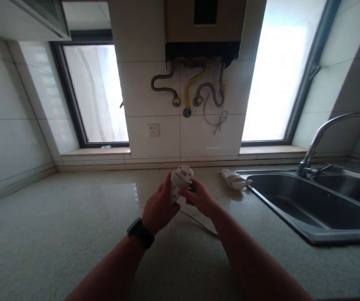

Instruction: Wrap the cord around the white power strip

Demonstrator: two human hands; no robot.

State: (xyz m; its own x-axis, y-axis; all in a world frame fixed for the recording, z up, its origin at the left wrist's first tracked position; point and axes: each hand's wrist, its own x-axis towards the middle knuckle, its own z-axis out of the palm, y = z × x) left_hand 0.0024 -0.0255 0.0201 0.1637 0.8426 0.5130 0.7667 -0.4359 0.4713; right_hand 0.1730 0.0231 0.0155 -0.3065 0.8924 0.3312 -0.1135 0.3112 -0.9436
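A white power strip point(176, 192) is held up over the counter, tilted, with its own white cord point(182, 179) wound around it in several turns. My left hand point(158, 209), with a dark watch on the wrist, grips the strip along its left side and lower end. The fingers of my right hand point(199, 196) are closed at the strip's right side, against the wound cord. Below the hands, a loose length of cord point(200, 224) trails over the counter and passes behind my right forearm. A second bundled white power strip point(234, 179) lies to the right, beside the sink.
A double steel sink point(296, 200) with a tall faucet point(315, 142) is set in the speckled counter point(57, 234) at right. On the back wall are a socket point(153, 130) and a water heater point(203, 25) with hoses. Windows stand on both sides.
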